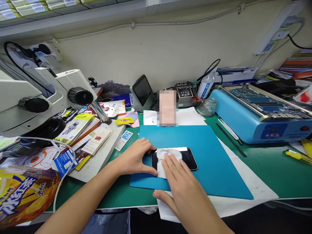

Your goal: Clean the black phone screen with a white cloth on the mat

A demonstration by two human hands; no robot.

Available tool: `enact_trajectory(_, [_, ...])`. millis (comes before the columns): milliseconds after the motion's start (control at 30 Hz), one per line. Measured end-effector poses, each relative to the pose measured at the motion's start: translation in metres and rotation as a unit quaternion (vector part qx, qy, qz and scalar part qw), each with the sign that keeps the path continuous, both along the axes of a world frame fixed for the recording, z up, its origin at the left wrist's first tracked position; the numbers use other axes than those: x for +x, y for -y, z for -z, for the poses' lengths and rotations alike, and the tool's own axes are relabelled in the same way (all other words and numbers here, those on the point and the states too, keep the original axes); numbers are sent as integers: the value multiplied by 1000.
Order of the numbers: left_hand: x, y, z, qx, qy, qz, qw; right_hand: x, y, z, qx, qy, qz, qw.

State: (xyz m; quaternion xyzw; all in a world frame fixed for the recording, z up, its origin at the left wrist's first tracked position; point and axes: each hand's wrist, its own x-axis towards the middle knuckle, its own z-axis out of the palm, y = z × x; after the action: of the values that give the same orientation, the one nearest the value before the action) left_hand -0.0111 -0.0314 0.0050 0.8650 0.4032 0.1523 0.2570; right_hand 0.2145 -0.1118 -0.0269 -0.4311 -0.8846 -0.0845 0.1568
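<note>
A black-screened phone lies flat on the blue mat, its long side running left to right. My left hand grips its left end, fingers at the far corner and thumb at the near one. A white tissue is spread over the left and middle part of the screen. My right hand presses the tissue down with its fingers laid flat and the thumb spread away to the left. Part of the tissue and of the phone is hidden under those fingers.
Left stands a microscope among booklets and a drink package. Behind the mat are a small screen device, a blurred upright object and a glass jar. Right are tweezers and a blue machine carrying circuit boards.
</note>
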Motion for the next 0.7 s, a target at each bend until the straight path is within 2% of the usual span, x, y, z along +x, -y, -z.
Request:
enact_trajectory(133, [0, 1, 1, 7, 6, 2, 1000, -11, -15, -18, -93, -31, -31, 995])
enact_trajectory(233, [0, 1, 0, 2, 6, 4, 1000, 9, -24, -26, -113, -25, -12, 993])
enact_trajectory(333, [0, 0, -2, -4, 1, 1, 1000, 41, -23, -21, -83, -4, 24, 996])
enact_trajectory(433, [-1, 0, -3, -7, -3, -4, 1000, 59, -7, -6, -22, -2, 28, 999])
enact_trajectory(567, [0, 0, -3, -5, -4, -1, 1000, 46, 10, 1, 20, -2, -6, 1000])
enact_trajectory(700, [1, 0, -4, -7, 4, -2, 1000, 26, -11, -12, -46, 8, -6, 999])
